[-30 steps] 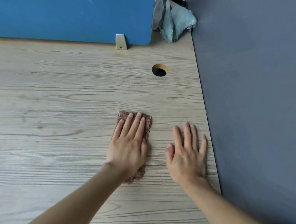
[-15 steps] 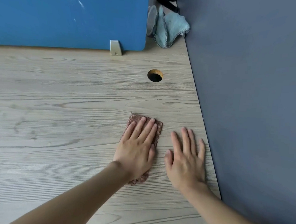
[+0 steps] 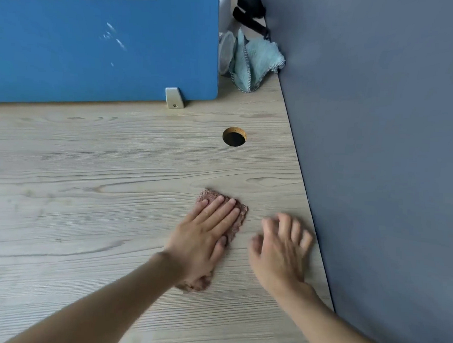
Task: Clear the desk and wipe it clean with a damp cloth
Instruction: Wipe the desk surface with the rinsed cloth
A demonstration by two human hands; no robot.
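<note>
Found left hand [image 3: 203,238] laid flat, fingers straight and together, pressing down on brown cloth [image 3: 240,214]. Noted cloth lying on desk [image 3: 88,190] under that palm, showing beyond the fingertips at the far end and behind the wrist at the near end. Judged its long axis as running near to far, tilted rightward at the far end, in line with the fingers. Found right hand [image 3: 279,250] just right of the cloth, apart from it, blurred, fingers spread and loosely bent, holding nothing; could not tell contact with the desk. Recorded grey wall panel [image 3: 380,127] close along the right of that hand. Located round cable hole [image 3: 234,137] in the desk beyond the cloth, dark inside, contents not discernible. Noted blue partition [image 3: 95,54] standing along the far edge at left, with metal bracket [image 3: 174,97] at its foot. Logged, in the far right corner past the partition, clear plastic container [image 3: 225,53], contents not discernible, with teal cloth [image 3: 257,62] bunched against its right side and black strap [image 3: 250,15] beyond.
</note>
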